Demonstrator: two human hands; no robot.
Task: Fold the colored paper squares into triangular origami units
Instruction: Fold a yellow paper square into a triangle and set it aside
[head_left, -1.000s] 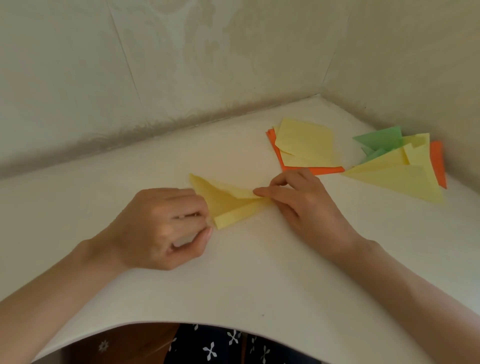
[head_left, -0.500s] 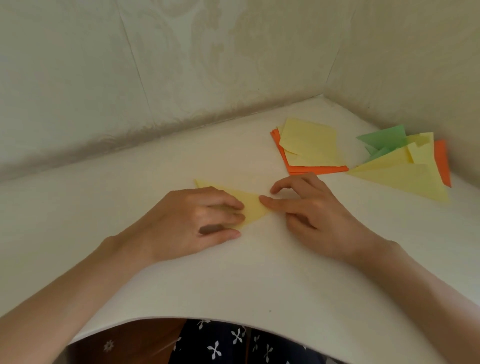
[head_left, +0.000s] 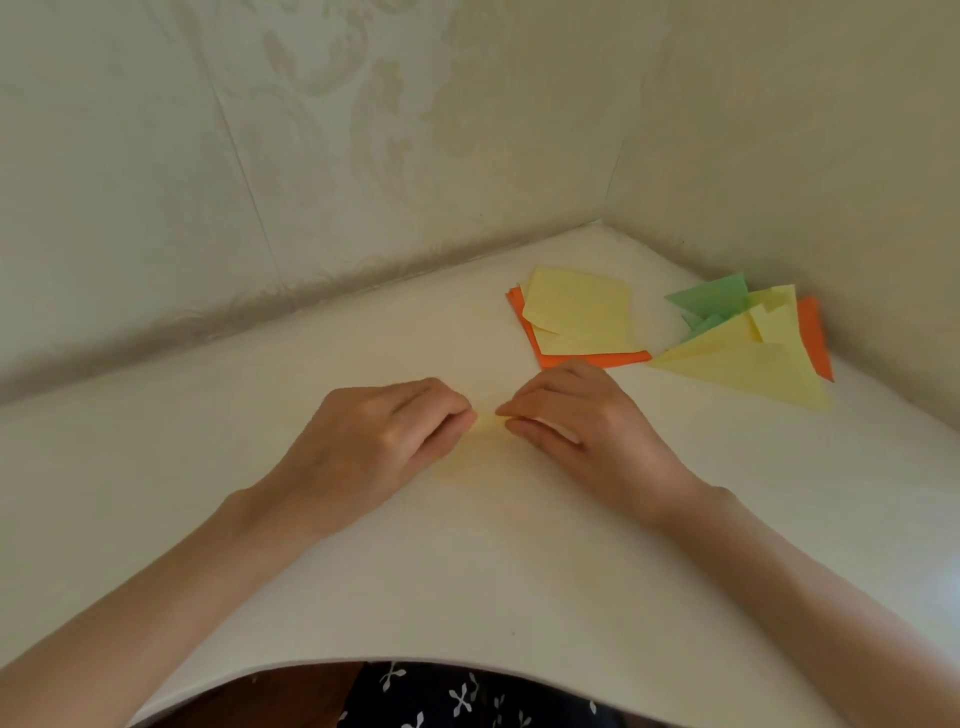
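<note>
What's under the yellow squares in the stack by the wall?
An orange sheet shows along the left and near edges under the yellow squares; anything further beneath is covered.

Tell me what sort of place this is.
Probably a home craft corner: a white tabletop set into a corner of patterned wallpaper, with a stack of yellow and orange paper squares and a pile of folded triangular units on it.

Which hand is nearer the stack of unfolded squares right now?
Right. The right hand sits just in front of the stack of unfolded squares, almost at its orange edge; the left hand lies farther off to the left.
</note>
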